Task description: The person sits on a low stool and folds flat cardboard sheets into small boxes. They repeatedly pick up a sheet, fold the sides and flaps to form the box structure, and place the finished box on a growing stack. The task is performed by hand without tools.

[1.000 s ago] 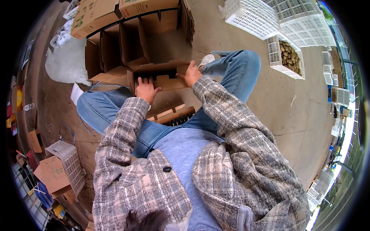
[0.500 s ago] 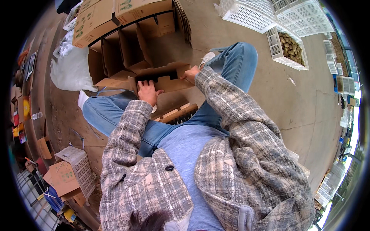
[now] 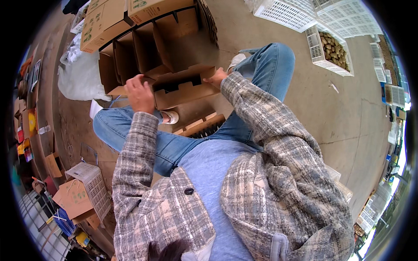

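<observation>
A brown cardboard carton with notched flaps (image 3: 187,96) stands between my feet, its top flaps raised and its inside dark. At its right end my right hand (image 3: 216,78) is closed on the carton's edge, thumb toward me. My left hand (image 3: 141,94) is raised beside the left end, fingers loosely bent and apart, with nothing seen in them. Just beyond, several open empty cartons (image 3: 147,50) stand in a row. Close to my lap lies a wooden piece with a row of dark bristles or teeth (image 3: 202,127), partly hidden by my legs.
Closed printed cartons (image 3: 106,26) are stacked at the far left, near a white plastic bag (image 3: 80,80). To the far right stand a white crate of brown produce (image 3: 333,50) and stacked white crates (image 3: 287,16). A tipped crate (image 3: 93,187) lies at left.
My left hand has lifted off the carton's near left part and moved left and slightly away from me. My right hand keeps its hold on the right end.
</observation>
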Demonstrator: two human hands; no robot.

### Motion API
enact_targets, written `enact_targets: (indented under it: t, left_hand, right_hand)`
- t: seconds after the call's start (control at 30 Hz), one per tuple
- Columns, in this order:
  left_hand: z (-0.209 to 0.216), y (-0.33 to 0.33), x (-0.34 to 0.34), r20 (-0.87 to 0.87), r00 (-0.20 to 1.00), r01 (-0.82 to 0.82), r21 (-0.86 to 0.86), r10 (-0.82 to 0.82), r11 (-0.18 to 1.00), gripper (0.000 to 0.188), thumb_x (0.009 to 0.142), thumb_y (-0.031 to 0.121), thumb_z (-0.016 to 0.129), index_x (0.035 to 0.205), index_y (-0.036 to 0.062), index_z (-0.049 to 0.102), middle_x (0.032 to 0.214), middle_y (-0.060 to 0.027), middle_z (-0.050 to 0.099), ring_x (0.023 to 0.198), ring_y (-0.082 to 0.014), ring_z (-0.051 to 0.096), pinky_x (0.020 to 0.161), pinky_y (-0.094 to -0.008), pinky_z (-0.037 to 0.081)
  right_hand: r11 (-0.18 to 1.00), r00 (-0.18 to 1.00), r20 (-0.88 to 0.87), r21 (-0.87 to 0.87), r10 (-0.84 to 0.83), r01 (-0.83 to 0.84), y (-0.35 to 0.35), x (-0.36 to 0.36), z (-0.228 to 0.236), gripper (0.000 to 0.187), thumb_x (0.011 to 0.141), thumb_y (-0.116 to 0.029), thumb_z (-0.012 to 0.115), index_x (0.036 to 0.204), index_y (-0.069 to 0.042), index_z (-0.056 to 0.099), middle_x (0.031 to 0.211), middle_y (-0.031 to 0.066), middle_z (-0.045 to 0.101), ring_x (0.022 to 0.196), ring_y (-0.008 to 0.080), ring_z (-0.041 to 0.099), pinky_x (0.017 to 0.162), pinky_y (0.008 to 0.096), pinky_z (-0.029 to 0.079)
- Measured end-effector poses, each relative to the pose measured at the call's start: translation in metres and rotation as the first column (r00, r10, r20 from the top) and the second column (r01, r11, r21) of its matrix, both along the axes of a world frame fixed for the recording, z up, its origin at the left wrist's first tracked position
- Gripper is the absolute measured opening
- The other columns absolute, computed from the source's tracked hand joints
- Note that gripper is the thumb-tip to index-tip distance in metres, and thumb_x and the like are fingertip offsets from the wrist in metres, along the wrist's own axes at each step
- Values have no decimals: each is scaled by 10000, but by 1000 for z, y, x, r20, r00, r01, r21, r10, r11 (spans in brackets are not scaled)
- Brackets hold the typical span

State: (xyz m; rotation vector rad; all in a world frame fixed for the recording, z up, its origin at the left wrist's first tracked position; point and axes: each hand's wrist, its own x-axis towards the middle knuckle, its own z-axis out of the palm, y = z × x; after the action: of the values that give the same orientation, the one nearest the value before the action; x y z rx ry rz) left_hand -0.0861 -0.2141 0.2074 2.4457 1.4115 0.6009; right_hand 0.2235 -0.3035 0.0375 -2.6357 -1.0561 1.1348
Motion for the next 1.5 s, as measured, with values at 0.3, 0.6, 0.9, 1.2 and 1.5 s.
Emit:
enact_targets:
  t: [0.3, 0.6, 0.9, 1.2, 1.5]
  left_hand:
    - [-105, 59, -53, 222, 936, 79, -888, 272, 453, 491, 764, 172, 903, 1096, 22, 574, 800, -5, 646, 764, -96, 617, 751, -257, 546]
    - [-105, 30, -10, -245, 962, -219, -421, 122, 880, 906, 562, 542, 942, 1215, 56, 545, 1201, -192, 586, 1117, -358, 596, 1005, -424, 497]
    - [-145, 16, -5, -215, 958, -233, -198, 189, 952, 923, 612, 475, 925, 1301, 72, 462, 1300, -225, 504, 1159, -429, 523, 1001, -486, 470]
    - [-162, 72, -41, -48, 996, 23, -713, -82, 701, 885, 707, 447, 897, 1425, 237, 422, 1424, -220, 429, 1257, -372, 497, 1021, -469, 458]
    - [-80, 60, -9, 144, 964, 127, -988, 223, 88, 763, 815, 641, 726, 1439, 243, 542, 1550, -109, 432, 1448, -382, 309, 1148, -585, 222]
  right_hand:
    - [995, 993, -75, 56, 88, -84, 7, -26, 45, 1082, 673, -541, 884, 1346, 149, 394, 1325, 276, 543, 1236, 393, 571, 1025, 414, 479]
    - [999, 999, -49, 42, 23, -21, 2, -25, 41, 1076, 649, -489, 919, 1320, 163, 388, 1267, 273, 605, 1209, 361, 601, 1010, 386, 488]
    - [998, 998, 68, 53, 16, -20, 8, -40, 43, 1021, 648, -444, 924, 1341, 48, 358, 1326, 267, 535, 1274, 415, 522, 1067, 467, 443]
    - [986, 844, -537, 148, 11, 81, 25, -22, 87, 1098, 738, -506, 863, 1499, 13, 263, 1479, 286, 405, 1361, 427, 439, 1051, 576, 422]
    - [994, 633, -766, -74, -111, 84, 24, -9, 137, 846, 848, -631, 702, 1467, -129, 418, 1466, 173, 431, 1331, 384, 448, 988, 690, 407]
